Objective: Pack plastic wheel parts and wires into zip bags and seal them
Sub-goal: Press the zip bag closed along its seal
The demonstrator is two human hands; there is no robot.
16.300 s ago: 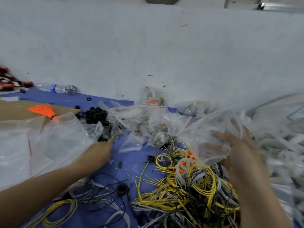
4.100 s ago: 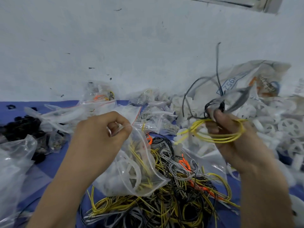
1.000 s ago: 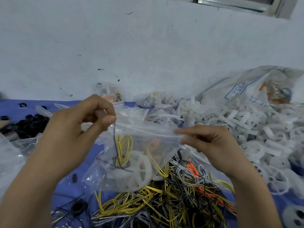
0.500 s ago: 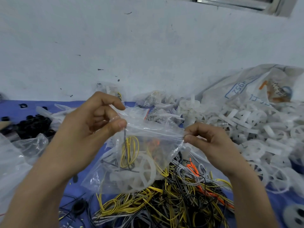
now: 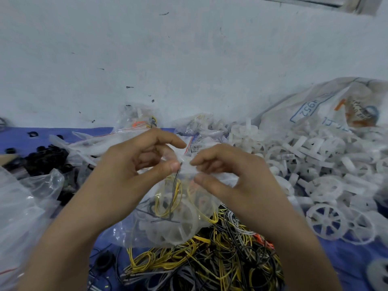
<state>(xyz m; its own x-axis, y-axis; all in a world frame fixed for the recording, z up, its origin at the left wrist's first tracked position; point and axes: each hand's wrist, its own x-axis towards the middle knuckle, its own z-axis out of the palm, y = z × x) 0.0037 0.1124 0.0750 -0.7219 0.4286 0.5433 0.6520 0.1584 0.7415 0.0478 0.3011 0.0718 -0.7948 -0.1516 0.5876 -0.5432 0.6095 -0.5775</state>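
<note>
A clear zip bag (image 5: 168,223) hangs between my hands over the wire pile. Inside it lie a white plastic wheel (image 5: 174,227), yellow wire loops and a dark wire. My left hand (image 5: 134,173) pinches the bag's top edge between thumb and fingers. Close beside it my right hand (image 5: 228,177) pinches the same edge, the fingertips of both hands almost meeting. A dark wire end (image 5: 175,181) runs up to the seal by my left thumb. Whether the zip strip is closed cannot be made out.
A tangle of yellow, black, grey and orange wires (image 5: 210,261) lies below the bag on the blue cloth (image 5: 346,253). White plastic wheels (image 5: 327,221) are heaped at right before a printed sack (image 5: 327,108). Black parts (image 5: 46,158) and loose plastic bags (image 5: 27,202) lie left. A white wall (image 5: 189,49) stands behind.
My right hand has slid left along the bag's top edge until it nearly touches my left hand. The bag hangs lower and more bunched beneath them.
</note>
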